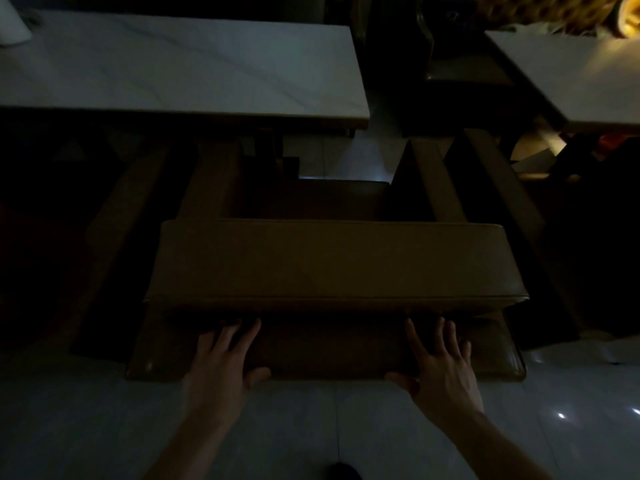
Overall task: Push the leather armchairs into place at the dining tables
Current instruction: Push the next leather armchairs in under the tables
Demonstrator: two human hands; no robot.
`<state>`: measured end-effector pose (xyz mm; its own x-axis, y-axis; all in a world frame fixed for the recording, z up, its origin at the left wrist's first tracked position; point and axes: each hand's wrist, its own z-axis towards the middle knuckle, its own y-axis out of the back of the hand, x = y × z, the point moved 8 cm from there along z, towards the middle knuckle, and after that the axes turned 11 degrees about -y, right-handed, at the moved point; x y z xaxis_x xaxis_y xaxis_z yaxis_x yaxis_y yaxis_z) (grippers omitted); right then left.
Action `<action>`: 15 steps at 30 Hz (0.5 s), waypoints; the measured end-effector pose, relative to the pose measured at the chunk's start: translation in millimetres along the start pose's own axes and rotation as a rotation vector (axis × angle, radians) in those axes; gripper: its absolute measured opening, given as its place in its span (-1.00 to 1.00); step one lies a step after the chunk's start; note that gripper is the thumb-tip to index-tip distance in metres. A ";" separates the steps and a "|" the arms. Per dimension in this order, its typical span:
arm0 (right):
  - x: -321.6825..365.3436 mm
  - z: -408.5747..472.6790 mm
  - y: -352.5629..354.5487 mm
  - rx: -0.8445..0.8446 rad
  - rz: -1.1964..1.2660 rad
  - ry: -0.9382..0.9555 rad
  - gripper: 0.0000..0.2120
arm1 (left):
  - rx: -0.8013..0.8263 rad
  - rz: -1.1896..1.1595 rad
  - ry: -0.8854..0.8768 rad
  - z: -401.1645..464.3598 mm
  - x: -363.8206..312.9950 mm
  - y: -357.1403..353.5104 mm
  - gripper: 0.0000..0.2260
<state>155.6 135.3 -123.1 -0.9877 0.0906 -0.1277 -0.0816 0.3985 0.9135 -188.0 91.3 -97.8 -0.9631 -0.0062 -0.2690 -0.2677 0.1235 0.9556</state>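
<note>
Armchair [332,265] sits centred in head view, back toward the person, seat and armrests pointing at the marble-top table [180,74]. Front of armrests reaches approx. the table's near edge; seat not yet tucked under, judging by the gap of floor visible beyond the seat.

Hand state:
- Left hand [225,358]: fingers straight and spread, flat against the lower rear panel of the chair back, just under the top cushion's overhang. Nothing gripped.
- Right hand [440,358]: same posture, spread and pressing flat on the rear panel, opposite side. Nothing gripped.

Step in hand (est.): two-palm push fwd toward the table.

Risks from here:
1. Skew. Chair looks offset to the right end of the table; uneven force L vs R would swing it further and send the right armrest past the table corner [363,116].
2. Armrest strike. If armrest tops sit higher than the table's underside, they hit the edge; height relation cannot be judged in this dim light.
3. Contact w/ neighbouring chair [502,202], which stands just beside the right armrest.
4. Slip. Glossy tile floor [104,427] may let the chair run on too fast.
</note>
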 end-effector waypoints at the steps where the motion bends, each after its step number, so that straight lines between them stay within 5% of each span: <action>1: 1.7 5.1 2.5 -0.001 0.010 0.002 -0.03 | 0.008 -0.003 0.006 6.1 1.8 0.0 -0.33; 15: 22.3 44.0 37.2 -0.051 0.071 0.020 -0.03 | 0.004 0.051 -0.014 57.6 14.3 7.7 -0.26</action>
<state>136.4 192.3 -109.0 -0.9936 0.0985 -0.0547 -0.0174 0.3449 0.9385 -202.2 149.3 -101.3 -0.9750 0.0144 -0.2217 -0.2182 0.1268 0.9676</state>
